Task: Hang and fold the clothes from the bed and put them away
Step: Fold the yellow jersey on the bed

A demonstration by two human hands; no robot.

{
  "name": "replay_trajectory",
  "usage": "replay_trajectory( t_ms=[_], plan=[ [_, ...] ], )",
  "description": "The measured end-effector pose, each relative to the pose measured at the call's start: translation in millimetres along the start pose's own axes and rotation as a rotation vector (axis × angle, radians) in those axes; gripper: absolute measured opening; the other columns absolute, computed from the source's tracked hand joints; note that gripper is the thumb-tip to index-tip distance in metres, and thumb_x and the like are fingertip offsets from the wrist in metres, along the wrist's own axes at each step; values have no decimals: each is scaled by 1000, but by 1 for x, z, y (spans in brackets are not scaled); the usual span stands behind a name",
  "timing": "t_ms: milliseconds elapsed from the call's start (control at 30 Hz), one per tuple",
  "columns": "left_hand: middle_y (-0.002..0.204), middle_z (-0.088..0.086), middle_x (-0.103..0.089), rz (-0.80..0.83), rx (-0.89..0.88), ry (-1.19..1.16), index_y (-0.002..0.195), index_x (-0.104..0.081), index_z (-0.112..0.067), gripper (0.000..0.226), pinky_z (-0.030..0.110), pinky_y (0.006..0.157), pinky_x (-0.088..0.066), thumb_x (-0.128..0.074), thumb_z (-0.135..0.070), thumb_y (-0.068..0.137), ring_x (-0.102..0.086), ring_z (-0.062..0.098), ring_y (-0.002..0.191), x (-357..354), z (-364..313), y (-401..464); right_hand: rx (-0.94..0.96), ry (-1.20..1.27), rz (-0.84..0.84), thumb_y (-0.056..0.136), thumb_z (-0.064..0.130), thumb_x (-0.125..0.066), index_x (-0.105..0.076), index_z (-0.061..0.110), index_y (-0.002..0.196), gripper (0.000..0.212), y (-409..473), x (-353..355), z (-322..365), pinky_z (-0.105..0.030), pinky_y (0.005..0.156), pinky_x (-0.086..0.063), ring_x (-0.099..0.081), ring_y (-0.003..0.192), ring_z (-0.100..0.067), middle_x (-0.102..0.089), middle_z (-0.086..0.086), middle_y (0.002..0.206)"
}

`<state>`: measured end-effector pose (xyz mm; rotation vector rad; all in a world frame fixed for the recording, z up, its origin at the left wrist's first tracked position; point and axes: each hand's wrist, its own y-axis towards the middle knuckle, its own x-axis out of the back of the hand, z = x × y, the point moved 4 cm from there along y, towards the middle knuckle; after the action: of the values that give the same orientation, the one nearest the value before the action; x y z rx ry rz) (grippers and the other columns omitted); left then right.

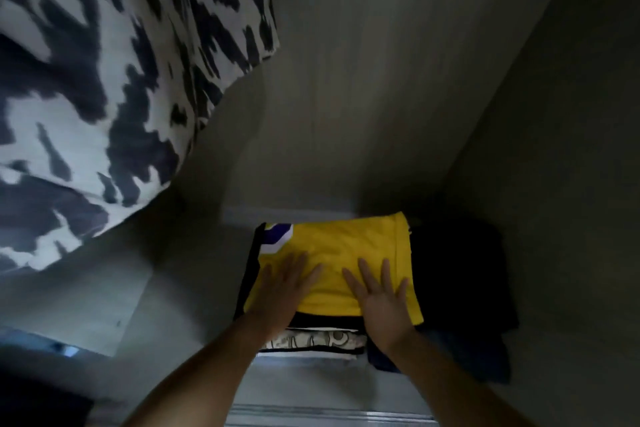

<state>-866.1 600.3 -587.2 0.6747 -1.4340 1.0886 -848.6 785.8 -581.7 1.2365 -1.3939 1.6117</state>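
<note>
A folded yellow garment [341, 246] with a purple and white trim at its far left corner lies on top of a stack of folded clothes on the wardrobe floor. Both of my hands press flat on it, fingers spread. My left hand [284, 288] rests on its left half and my right hand [379, 298] on its right half. Under the yellow garment shows a white printed fold [318, 340] with black edges.
A pile of dark folded clothes [457, 284] sits right of the stack. A black-and-white patterned garment [104, 80] hangs at upper left. The wardrobe's grey back wall [346, 97] and right side wall [554, 149] enclose the space. The front shelf edge [311, 416] is below.
</note>
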Motion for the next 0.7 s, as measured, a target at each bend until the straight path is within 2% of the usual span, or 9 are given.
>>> replay_trajectory(
  t_ms=[33, 100, 200, 267, 367, 433, 533, 600, 700],
  plan=[
    [159, 13, 12, 39, 29, -59, 145, 22, -32, 92, 59, 112, -21, -45, 1, 91, 3, 40, 146, -15, -1, 2, 4, 29, -11, 95, 2, -39, 24, 40, 144, 89, 0, -7, -1, -71, 107, -3, 26, 137, -47, 26, -2, 157],
    [158, 10, 20, 36, 46, -110, 137, 31, -35, 100, 60, 113, -17, -48, 2, 90, 11, 38, 145, -23, -2, 6, 20, 44, 8, 92, -2, -41, 30, 41, 138, 96, 2, -9, -5, -70, 108, -2, 31, 135, -45, 32, -1, 154],
    [159, 7, 20, 132, 35, -159, 145, 24, -37, 102, 60, 114, -14, -50, 5, 88, 13, 36, 146, -11, 1, 6, 39, 54, 135, 93, 5, -47, 20, 41, 147, 93, 4, 7, -6, -69, 109, -3, 25, 140, -44, 31, 2, 155],
    [159, 6, 20, 215, 11, -182, 148, 17, -39, 99, 60, 114, -12, -51, 3, 89, 12, 35, 146, 8, 5, 2, 61, 72, 243, 95, 19, -50, 13, 40, 150, 86, 3, 26, -7, -68, 110, -4, 21, 142, -43, 26, 3, 157],
    [159, 8, 17, 337, -71, -205, 150, 12, -36, 88, 60, 115, -7, -53, -15, 94, 12, 32, 146, 56, 10, -8, 96, 52, 385, 93, 43, -53, 9, 40, 151, 84, -8, 70, -12, -66, 112, -4, 17, 145, -38, 22, 0, 159],
    [161, 7, 10, 304, -123, -181, 152, 9, -32, 82, 56, 115, -11, -50, -24, 96, 7, 28, 148, 99, 7, -16, 91, 38, 407, 93, 48, -52, 6, 37, 152, 84, -21, 108, -15, -65, 112, -4, 15, 146, -33, 18, -2, 160],
    [160, 7, -9, 134, -142, -102, 153, 2, -27, 72, 49, 114, -19, -43, -25, 97, -11, 26, 146, 167, -5, -23, 64, 39, 315, 96, 43, -49, -2, 30, 154, 76, -40, 169, -18, -60, 114, -11, 1, 148, -29, 2, -4, 162],
    [157, 8, -22, 28, -143, -97, 153, -8, -25, 67, 44, 111, -26, -43, -24, 96, -26, 27, 141, 227, -15, -27, 26, 52, 215, 97, 39, -47, -12, 25, 153, 68, -58, 223, -24, -51, 112, -24, -18, 145, -28, -15, -6, 159],
    [147, 7, -40, -42, -122, -190, 151, -17, -24, 64, 41, 101, -40, -46, -24, 94, -43, 27, 130, 314, -31, -36, -36, 90, 81, 96, 37, -46, -32, 21, 146, 54, -90, 300, -34, -41, 100, -42, -41, 130, -30, -39, -9, 144]
  ],
)
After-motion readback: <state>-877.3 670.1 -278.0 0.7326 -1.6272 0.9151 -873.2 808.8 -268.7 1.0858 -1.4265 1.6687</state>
